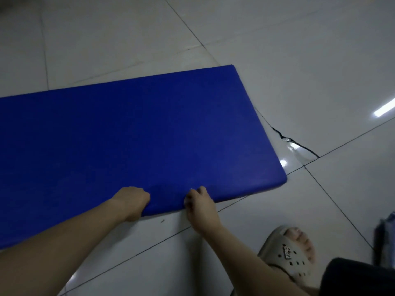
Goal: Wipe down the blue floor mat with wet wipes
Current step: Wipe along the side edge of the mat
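The mat (132, 129) is lying flat on the tiled floor (106, 39). It is filling the left and centre of the frame and running off the left edge. Its right end is stopping just short of a cracked tile (297, 146) at centre right.

A bare forearm is reaching in from the lower left. At lower centre the left grip (133, 202) is curling over the mat's near edge, knuckles up and fingers tucked out of sight against it. Just to its right, the right grip (199, 205) is pinching the same edge, with fingertips lying on the blue top and the thumb hidden. Both are holding the mat and nothing else; neither is carrying a wipe.

At lower right a foot in a pale sandal (288, 255) is resting on the floor, apart from the mat. At the right edge of the frame a blurred bluish thing (388, 229) is showing. It may be the wipes pack, but the blur is too heavy to say.

As for progress, the wiping itself is not under way. No wipe is in view, and the blue surface is showing no damp streaks that can be made out. The hands seem to be placing or turning the mat. By that reading, taking a wipe and going over the whole visible face is all left to do.
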Available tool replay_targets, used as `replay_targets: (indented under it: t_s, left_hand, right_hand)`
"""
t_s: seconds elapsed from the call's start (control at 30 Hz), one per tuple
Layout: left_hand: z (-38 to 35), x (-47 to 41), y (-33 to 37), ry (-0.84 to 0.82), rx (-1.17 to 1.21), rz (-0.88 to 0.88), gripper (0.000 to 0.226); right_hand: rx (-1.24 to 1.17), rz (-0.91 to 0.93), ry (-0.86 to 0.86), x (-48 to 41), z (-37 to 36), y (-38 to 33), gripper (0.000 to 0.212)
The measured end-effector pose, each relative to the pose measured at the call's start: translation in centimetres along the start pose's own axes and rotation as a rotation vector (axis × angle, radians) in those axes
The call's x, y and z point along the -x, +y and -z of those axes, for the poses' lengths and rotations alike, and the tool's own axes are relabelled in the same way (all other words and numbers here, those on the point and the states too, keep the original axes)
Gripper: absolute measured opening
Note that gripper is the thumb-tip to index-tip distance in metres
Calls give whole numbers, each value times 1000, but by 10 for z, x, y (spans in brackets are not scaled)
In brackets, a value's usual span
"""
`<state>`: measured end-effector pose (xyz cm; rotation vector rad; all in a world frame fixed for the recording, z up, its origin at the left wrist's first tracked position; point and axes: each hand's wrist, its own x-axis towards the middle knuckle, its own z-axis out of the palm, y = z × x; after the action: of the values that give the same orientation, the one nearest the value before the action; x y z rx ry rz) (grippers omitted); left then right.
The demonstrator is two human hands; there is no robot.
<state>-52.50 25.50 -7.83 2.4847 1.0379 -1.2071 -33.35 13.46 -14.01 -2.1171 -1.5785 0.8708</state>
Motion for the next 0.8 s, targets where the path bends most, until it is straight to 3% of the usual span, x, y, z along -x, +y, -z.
replay_targets:
  t_s: [0.13,0.2,0.37,0.5,0.63,0.73,0.8]
  left_hand:
    - [-14,-12,-13,194,363,36,35]
    - [-9,-23,-7,174,496,16,43]
    - [-3,-41,-2,66,524,30,48]
    - [-1,-44,-4,14,513,42,47]
    - [-2,-46,-4,8,495,36,48]
    - [-4,-49,-4,4,484,39,49]
    - [-4,-51,-4,8,484,36,49]
  right_hand:
    - [77,29,-8,-10,-12,-19,5]
    - [125,77,-1,-15,-13,-18,5]
    - [217,175,30,-21,-2,2,11]
    - [183,40,105,-16,28,34,14]
    - [67,-226,285,2,54,65,13]
    - [-11,-365,374,5,36,43,18]
    - [-46,-350,353,2,10,14,21]
